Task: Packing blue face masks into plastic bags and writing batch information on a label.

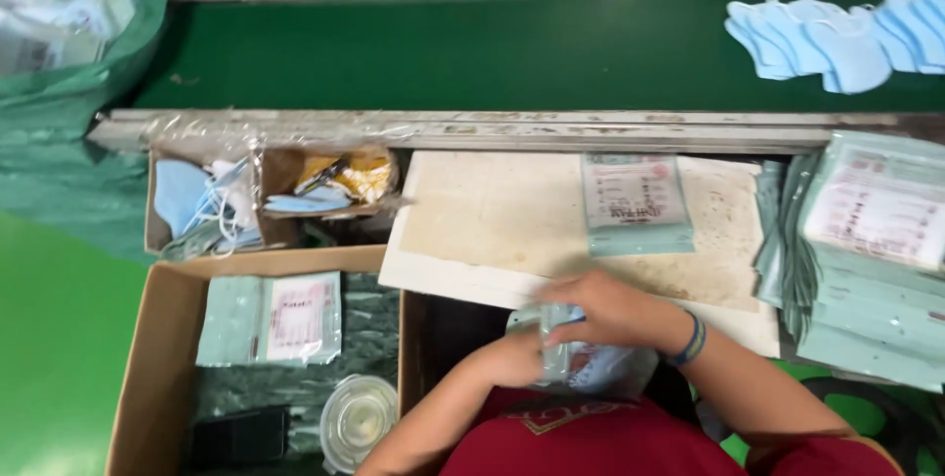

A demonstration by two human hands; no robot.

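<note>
Close to my chest, my left hand (512, 358) and my right hand (605, 311) both grip a clear plastic pouch (558, 350) with a light blue face mask (600, 370) partly inside it. The right hand lies over the top of the pouch and the left hand holds its left side. A band circles my right wrist. On the pale work board (492, 230) ahead lies one flat printed pouch (635, 202).
A stack of empty printed pouches (871, 250) lies at the right. A cardboard box (157, 338) at the left holds packed pouches, a clear lid and a dark phone. A small box (261, 195) holds loose masks. Blue masks (837, 35) lie on the green belt (443, 53).
</note>
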